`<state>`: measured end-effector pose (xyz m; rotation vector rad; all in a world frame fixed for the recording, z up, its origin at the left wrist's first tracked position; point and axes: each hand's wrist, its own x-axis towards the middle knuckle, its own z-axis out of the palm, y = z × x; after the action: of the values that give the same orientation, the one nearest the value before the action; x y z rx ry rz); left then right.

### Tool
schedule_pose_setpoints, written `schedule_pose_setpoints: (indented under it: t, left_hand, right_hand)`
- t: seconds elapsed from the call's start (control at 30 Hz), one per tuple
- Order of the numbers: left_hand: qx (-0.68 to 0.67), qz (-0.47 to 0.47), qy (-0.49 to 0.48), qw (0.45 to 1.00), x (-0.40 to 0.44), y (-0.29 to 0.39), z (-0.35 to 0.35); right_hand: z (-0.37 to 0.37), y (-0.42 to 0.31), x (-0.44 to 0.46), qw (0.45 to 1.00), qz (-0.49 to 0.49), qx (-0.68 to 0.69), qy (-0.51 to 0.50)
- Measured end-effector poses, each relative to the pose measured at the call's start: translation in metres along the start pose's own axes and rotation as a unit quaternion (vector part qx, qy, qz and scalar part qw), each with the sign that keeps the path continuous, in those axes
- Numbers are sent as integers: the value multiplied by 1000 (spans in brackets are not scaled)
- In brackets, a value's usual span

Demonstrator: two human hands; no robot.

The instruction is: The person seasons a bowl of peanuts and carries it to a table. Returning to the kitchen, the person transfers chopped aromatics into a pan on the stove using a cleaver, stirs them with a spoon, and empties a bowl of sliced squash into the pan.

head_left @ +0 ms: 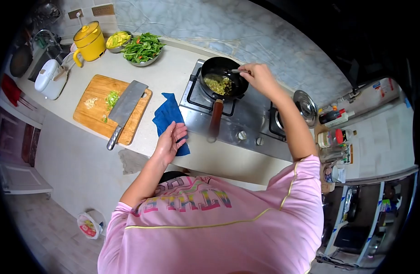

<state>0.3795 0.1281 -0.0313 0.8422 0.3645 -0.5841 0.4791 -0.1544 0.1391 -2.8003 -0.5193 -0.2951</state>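
Observation:
My right hand [259, 78] is closed round the grey handle of a cooking utensil [238, 71] that reaches into a black frying pan [219, 95]. The utensil's head is hard to make out against the dark pan. Chopped yellow-green food [219, 85] lies in the pan, which sits on the left burner of a steel gas stove [228, 123]. Its brown handle points toward me. My left hand [171, 139] is open, palm up with fingers loosely spread, over a blue cloth [168, 112] at the counter's front edge. Nothing is held in it.
A cleaver [127, 106] lies across a wooden cutting board [84, 102] with chopped greens and garlic. Behind stand a yellow pot [90, 43] and a bowl of green vegetables [143, 47]. A glass lid [306, 107] and several bottles and jars [331, 137] are at the right.

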Motion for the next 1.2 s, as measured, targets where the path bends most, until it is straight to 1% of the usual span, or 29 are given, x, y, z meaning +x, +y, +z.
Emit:
schedule_pose_setpoints:
  t: [0.03, 0.13, 0.23, 0.33, 0.37, 0.5, 0.6, 0.7, 0.8, 0.83, 0.93, 1.03, 1.13, 1.17, 1.2]
  left_hand:
    - [0, 1, 2, 1000, -1, 0, -1]
    - [0, 0, 7, 1000, -1, -2, -1]
    - [16, 4, 2, 1000, 1, -4, 0]
    - [6, 4, -20, 1000, 4, -4, 1]
    - [1, -1, -19, 1000, 4, -4, 2]
    - [-4, -2, -3, 1000, 2, 1, 6]
    - [3, -4, -11, 1000, 5, -5, 3]
    - [4, -8, -27, 1000, 7, -8, 1]
    - [4, -3, -18, 1000, 6, -4, 0]
    - [5, -1, -13, 1000, 6, -2, -1]
    - [4, 4, 5, 1000, 4, 0, -3]
    - [6, 6, 7, 1000, 3, 0, -3]
    - [-10, 1, -3, 1000, 3, 0, 3]
    - [-12, 0, -8, 1000, 4, 0, 4]
    - [-14, -1, -12, 1000, 4, 1, 4]
  right_hand:
    - [-9, -4, -5, 1000, -1, -3, -27]
    - [-35, -23, -22, 998, -25, -26, -44]
    - [-40, -30, -29, 994, -51, -31, -87]
    - [-10, -16, -19, 997, -44, -61, -34]
    - [1, -2, -13, 996, -52, -72, 8]
    - [1, 21, -2, 990, 63, -75, 99]
    - [1, 33, 5, 979, 113, -148, 79]
    - [13, 30, 11, 986, 128, -55, 93]
    - [21, 20, 9, 994, 77, 13, 80]
    - [16, 13, 7, 995, 72, 16, 72]
    - [-19, -22, -11, 993, 112, 47, -4]
    - [-31, -38, -25, 999, 20, 12, -34]
    - [-4, -21, -19, 998, -52, -32, 10]
    - [4, -10, -14, 998, -47, -39, 33]
    - [6, -4, -10, 998, -12, -32, 54]
